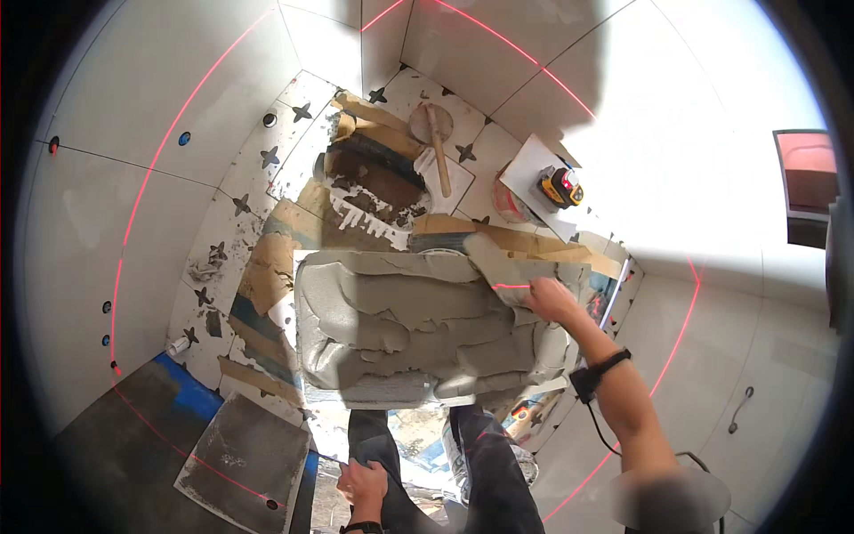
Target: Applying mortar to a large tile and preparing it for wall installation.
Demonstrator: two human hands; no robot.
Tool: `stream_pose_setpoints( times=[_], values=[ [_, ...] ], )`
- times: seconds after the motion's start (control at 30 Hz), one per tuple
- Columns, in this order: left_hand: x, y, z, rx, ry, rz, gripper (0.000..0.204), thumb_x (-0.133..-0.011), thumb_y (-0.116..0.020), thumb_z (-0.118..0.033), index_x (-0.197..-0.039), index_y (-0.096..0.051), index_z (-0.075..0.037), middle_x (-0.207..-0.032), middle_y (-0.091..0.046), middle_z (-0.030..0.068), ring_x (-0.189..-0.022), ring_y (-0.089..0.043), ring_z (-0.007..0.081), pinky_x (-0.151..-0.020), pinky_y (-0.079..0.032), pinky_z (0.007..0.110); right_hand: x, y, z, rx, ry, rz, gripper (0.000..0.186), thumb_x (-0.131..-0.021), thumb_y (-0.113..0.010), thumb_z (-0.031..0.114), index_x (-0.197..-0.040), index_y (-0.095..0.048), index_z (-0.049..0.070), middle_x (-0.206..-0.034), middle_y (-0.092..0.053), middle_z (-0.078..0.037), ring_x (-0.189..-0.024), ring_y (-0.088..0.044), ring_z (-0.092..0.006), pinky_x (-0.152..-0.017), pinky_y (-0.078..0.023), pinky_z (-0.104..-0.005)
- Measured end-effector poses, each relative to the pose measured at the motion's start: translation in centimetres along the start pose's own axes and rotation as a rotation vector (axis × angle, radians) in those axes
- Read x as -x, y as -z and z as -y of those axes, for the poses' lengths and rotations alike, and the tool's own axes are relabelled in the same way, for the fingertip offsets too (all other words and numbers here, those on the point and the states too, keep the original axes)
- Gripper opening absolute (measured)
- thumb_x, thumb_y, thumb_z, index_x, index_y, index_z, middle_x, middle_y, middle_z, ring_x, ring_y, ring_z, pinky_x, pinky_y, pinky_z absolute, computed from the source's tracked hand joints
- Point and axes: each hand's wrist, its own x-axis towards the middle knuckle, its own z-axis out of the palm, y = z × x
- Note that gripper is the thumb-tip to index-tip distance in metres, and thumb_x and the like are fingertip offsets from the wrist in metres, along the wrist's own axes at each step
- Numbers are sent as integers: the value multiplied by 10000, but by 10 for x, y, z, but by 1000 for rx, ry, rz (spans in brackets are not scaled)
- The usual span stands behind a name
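My right hand [553, 301] is closed round a trowel [495, 267], whose flat blade lies over the upper right part of a large slab. Thick grey mortar [418, 316] covers the slab in uneven ridges, with its pale edge [391, 400] showing at the near side. Close to my left knee, my left hand [363, 481] is curled, away from the mortar. What its fingers hold, if anything, is hidden. A dark strap with a cable sits on my right forearm.
A yellow-black laser level [560, 189] stands on a pale tile over a reddish bucket [510, 203]. A mallet [440, 160] lies beyond the slab. Cardboard [265, 267], black spacers [269, 157] and a grey tile [249, 454] surround it. Red laser lines cross the tiled walls.
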Motion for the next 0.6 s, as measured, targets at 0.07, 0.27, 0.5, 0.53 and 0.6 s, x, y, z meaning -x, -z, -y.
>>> stream_pose_setpoints(
  times=[0.07, 0.27, 0.5, 0.53, 0.6],
  values=[
    [1, -3, -4, 33, -37, -38, 411, -866, -611, -349, -1062, -674, 7, -1081, -646, 192, -959, -698, 385, -881, -542, 479, -22, -12, 6, 39, -57, -106, 232, -873, -618, 210, -928, -661, -11, -942, -701, -277, -922, -683, -458, -830, -553, -535],
    [5, -5, -9, -16, -15, -65, 406, -864, -618, -340, -1052, -683, 14, -1098, -641, 187, -990, -686, 376, -912, -528, 491, 15, -17, 81, -162, -342, -251, 258, -914, -607, 259, -995, -640, 16, -961, -700, -279, -937, -687, -476, -825, -560, -557],
    [11, -3, -12, 0, -46, -59, 414, -854, -618, -312, -1074, -674, 35, -1098, -648, 212, -1008, -675, 397, -915, -534, 491, 104, -44, -40, -294, -514, -338, 313, -869, -658, 289, -960, -668, -10, -928, -693, -291, -925, -672, -470, -845, -546, -523],
    [9, -4, -11, 1, -49, -62, 414, -854, -618, -312, -1074, -674, 35, -1098, -648, 212, -1008, -675, 397, -915, -534, 491, 109, -48, -72, -293, -563, -372, 329, -861, -665, 289, -970, -673, -22, -919, -698, -291, -925, -680, -462, -842, -547, -521],
    [4, -9, 2, 8, -11, -114, 417, -844, -621, -317, -1052, -674, 40, -1091, -646, 219, -998, -679, 401, -904, -539, 491, 103, -34, -99, -593, -661, -242, 333, -885, -642, 234, -1044, -661, -58, -767, -683, -237, -598, -691, -326, -527, -557, -459]
  ],
)
